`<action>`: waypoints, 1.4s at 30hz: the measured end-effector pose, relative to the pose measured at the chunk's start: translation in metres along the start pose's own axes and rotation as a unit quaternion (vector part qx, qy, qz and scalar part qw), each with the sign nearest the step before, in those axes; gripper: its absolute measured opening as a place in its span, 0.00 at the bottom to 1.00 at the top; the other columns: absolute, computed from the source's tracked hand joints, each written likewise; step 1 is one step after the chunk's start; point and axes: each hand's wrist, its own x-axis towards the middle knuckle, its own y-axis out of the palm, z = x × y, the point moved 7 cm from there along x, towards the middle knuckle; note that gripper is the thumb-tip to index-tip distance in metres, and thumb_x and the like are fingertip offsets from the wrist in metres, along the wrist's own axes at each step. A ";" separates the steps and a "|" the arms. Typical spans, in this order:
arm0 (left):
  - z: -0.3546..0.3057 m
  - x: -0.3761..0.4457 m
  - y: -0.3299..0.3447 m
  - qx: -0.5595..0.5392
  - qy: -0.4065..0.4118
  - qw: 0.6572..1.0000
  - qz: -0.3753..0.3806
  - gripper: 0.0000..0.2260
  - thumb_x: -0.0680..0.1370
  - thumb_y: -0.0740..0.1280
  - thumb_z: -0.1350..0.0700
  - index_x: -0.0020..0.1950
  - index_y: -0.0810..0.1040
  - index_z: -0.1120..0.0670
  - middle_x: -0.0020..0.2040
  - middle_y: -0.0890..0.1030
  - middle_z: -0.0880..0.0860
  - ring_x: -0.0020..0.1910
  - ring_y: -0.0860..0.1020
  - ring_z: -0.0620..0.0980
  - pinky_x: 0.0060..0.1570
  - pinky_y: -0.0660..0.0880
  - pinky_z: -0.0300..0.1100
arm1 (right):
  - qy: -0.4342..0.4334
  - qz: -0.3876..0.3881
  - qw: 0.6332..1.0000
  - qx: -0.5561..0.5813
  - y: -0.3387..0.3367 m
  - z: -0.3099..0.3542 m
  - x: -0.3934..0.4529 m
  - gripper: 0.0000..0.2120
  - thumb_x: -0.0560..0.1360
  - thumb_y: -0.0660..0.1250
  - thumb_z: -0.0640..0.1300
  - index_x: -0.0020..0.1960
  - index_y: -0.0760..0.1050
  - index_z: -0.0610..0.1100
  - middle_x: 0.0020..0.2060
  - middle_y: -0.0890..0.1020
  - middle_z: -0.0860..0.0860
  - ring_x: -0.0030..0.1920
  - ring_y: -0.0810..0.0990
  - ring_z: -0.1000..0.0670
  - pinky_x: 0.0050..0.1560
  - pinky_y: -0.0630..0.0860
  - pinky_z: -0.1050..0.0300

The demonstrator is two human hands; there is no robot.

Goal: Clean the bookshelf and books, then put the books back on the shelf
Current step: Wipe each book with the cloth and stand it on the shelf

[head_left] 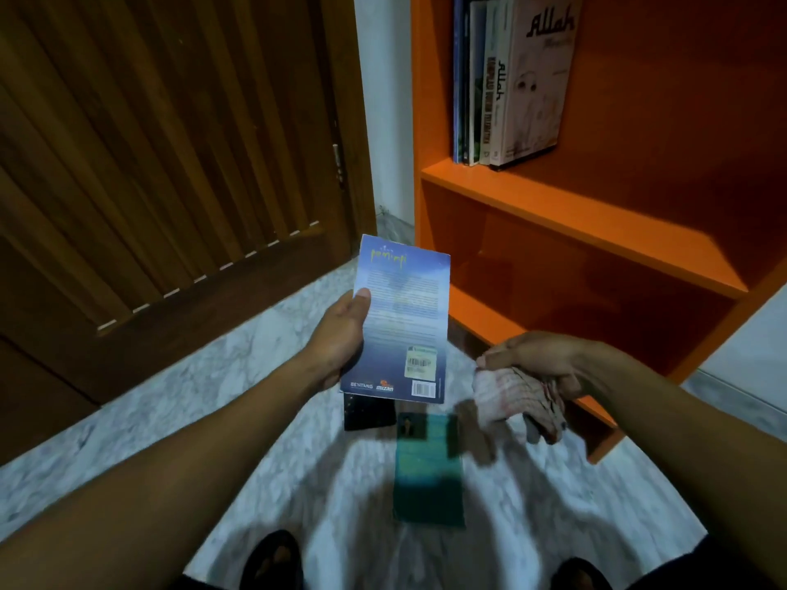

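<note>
My left hand (340, 334) grips a blue paperback (404, 317) by its left edge, back cover up, thumb on the cover. To its right, my right hand (536, 359) clutches a crumpled pale cloth (515, 402) that hangs below the fist. The orange bookshelf (575, 223) stands ahead on the right. Several upright books (511, 78) lean together on its upper shelf; the two lower shelves show no books. On the marble floor below my hands lie a green book (428, 470) and a dark book (366, 415), partly hidden by the blue one.
A dark wooden louvred door (162, 172) fills the left side, with a white wall strip (383, 100) between it and the shelf. My two feet in dark sandals (277, 559) stand at the bottom edge on the marble floor (255, 398).
</note>
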 end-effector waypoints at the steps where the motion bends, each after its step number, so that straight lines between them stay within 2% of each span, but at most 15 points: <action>1: -0.008 -0.005 -0.005 -0.001 -0.002 1.000 0.008 0.16 0.85 0.54 0.46 0.62 0.78 0.50 0.57 0.85 0.54 0.55 0.83 0.57 0.60 0.78 0.59 | -0.021 -0.018 0.999 0.021 -0.001 0.007 -0.001 0.11 0.77 0.70 0.42 0.56 0.80 0.37 0.46 0.85 0.38 0.47 0.84 0.40 0.50 0.81 0.45; 4: -0.018 -0.022 -0.020 -0.014 -0.024 0.999 0.018 0.17 0.86 0.53 0.46 0.61 0.79 0.51 0.57 0.85 0.54 0.55 0.83 0.58 0.61 0.77 0.60 | -0.080 -0.066 0.970 0.218 -0.004 0.032 -0.006 0.10 0.79 0.67 0.39 0.59 0.78 0.39 0.41 0.84 0.40 0.38 0.84 0.44 0.38 0.83 0.50; 6: -0.017 -0.031 -0.025 -0.019 -0.036 0.999 0.024 0.17 0.85 0.54 0.46 0.62 0.78 0.51 0.57 0.85 0.55 0.55 0.83 0.59 0.62 0.76 0.61 | -0.093 -0.050 0.930 0.352 0.000 0.045 -0.008 0.10 0.81 0.64 0.38 0.61 0.76 0.39 0.46 0.83 0.39 0.44 0.84 0.43 0.40 0.83 0.46; 9: -0.016 -0.037 -0.020 -0.015 -0.043 0.998 0.038 0.17 0.85 0.55 0.47 0.64 0.77 0.54 0.57 0.85 0.56 0.56 0.83 0.60 0.63 0.74 0.63 | -0.096 -0.030 0.895 0.434 0.010 0.058 -0.012 0.11 0.82 0.60 0.37 0.63 0.73 0.36 0.54 0.81 0.37 0.55 0.80 0.40 0.53 0.74 0.42; 12: -0.014 -0.039 -0.009 -0.017 -0.047 0.998 0.042 0.17 0.85 0.55 0.47 0.63 0.78 0.54 0.57 0.85 0.55 0.56 0.83 0.60 0.64 0.74 0.63 | -0.139 -0.091 0.870 0.464 0.013 0.066 -0.012 0.08 0.82 0.60 0.38 0.59 0.74 0.40 0.48 0.83 0.40 0.48 0.82 0.41 0.44 0.77 0.44; 17: -0.015 -0.041 0.011 -0.044 -0.056 0.997 0.038 0.16 0.85 0.55 0.47 0.61 0.79 0.53 0.55 0.86 0.55 0.54 0.84 0.59 0.60 0.77 0.61 | -0.370 -0.329 0.846 0.201 0.001 0.094 -0.028 0.05 0.82 0.60 0.50 0.55 0.68 0.50 0.47 0.79 0.50 0.46 0.80 0.49 0.47 0.76 0.46; 21: -0.015 -0.041 0.030 -0.091 -0.053 0.994 0.036 0.16 0.85 0.56 0.49 0.63 0.78 0.56 0.56 0.85 0.59 0.56 0.83 0.62 0.60 0.77 0.61 | -0.394 -0.250 0.883 -0.062 0.055 0.089 -0.014 0.10 0.82 0.57 0.54 0.62 0.63 0.55 0.64 0.75 0.47 0.66 0.73 0.44 0.66 0.69 0.39; 23: -0.013 -0.036 0.026 -0.121 -0.060 0.991 0.005 0.16 0.85 0.57 0.49 0.63 0.77 0.56 0.56 0.84 0.60 0.56 0.82 0.63 0.58 0.78 0.61 | -0.385 -0.205 0.896 -0.087 0.077 0.075 -0.009 0.14 0.82 0.57 0.55 0.66 0.60 0.60 0.73 0.69 0.48 0.74 0.66 0.43 0.70 0.66 0.36; 26: -0.010 -0.024 0.004 -0.163 -0.067 0.983 -0.048 0.16 0.85 0.56 0.49 0.64 0.77 0.55 0.58 0.84 0.61 0.55 0.83 0.63 0.57 0.79 0.59 | -0.432 -0.149 0.877 -0.152 0.108 0.061 -0.018 0.24 0.84 0.57 0.48 0.73 0.54 0.67 0.78 0.60 0.54 0.79 0.56 0.51 0.77 0.58 0.43; 28: -0.011 -0.018 -0.012 -0.196 -0.072 0.975 -0.083 0.16 0.85 0.55 0.48 0.64 0.77 0.53 0.56 0.85 0.58 0.52 0.84 0.58 0.51 0.81 0.54 | -0.473 -0.113 0.849 -0.206 0.127 0.055 -0.030 0.23 0.83 0.55 0.46 0.76 0.55 0.61 0.77 0.61 0.55 0.78 0.57 0.56 0.78 0.56 0.52; 30: -0.011 -0.016 -0.026 -0.190 -0.077 0.972 -0.117 0.16 0.85 0.55 0.46 0.64 0.77 0.50 0.55 0.85 0.55 0.49 0.85 0.55 0.45 0.81 0.49 | -0.497 -0.082 0.834 -0.224 0.138 0.050 -0.038 0.19 0.83 0.56 0.44 0.73 0.63 0.49 0.73 0.69 0.51 0.74 0.64 0.57 0.75 0.62 0.58; 32: -0.013 -0.016 -0.038 -0.168 -0.079 0.973 -0.133 0.17 0.84 0.56 0.43 0.65 0.77 0.49 0.58 0.84 0.55 0.53 0.84 0.58 0.52 0.80 0.55 | -0.491 -0.045 0.845 -0.207 0.143 0.049 -0.045 0.14 0.83 0.58 0.42 0.67 0.67 0.50 0.66 0.75 0.52 0.66 0.72 0.60 0.67 0.68 0.65; 35: -0.019 -0.016 -0.048 -0.111 -0.069 0.983 -0.132 0.16 0.84 0.57 0.44 0.60 0.78 0.50 0.57 0.84 0.56 0.54 0.83 0.60 0.57 0.78 0.60 | -0.433 -0.007 0.885 -0.172 0.139 0.049 -0.042 0.07 0.84 0.58 0.45 0.59 0.66 0.56 0.54 0.80 0.54 0.54 0.80 0.58 0.55 0.78 0.56; 38: -0.025 -0.019 -0.049 -0.017 -0.025 0.991 -0.127 0.12 0.84 0.58 0.49 0.52 0.79 0.52 0.50 0.84 0.54 0.50 0.83 0.58 0.50 0.78 0.51 | -0.428 -0.096 0.896 -0.069 0.110 0.061 -0.036 0.07 0.84 0.58 0.46 0.61 0.69 0.48 0.50 0.81 0.55 0.50 0.81 0.59 0.50 0.77 0.56; 42: -0.020 -0.028 -0.030 0.034 -0.014 0.997 -0.066 0.12 0.84 0.59 0.47 0.52 0.80 0.52 0.50 0.85 0.56 0.51 0.84 0.60 0.55 0.78 0.57 | -0.375 -0.240 0.880 0.166 0.056 0.076 -0.032 0.06 0.84 0.58 0.42 0.56 0.73 0.43 0.42 0.78 0.49 0.40 0.77 0.51 0.36 0.72 0.63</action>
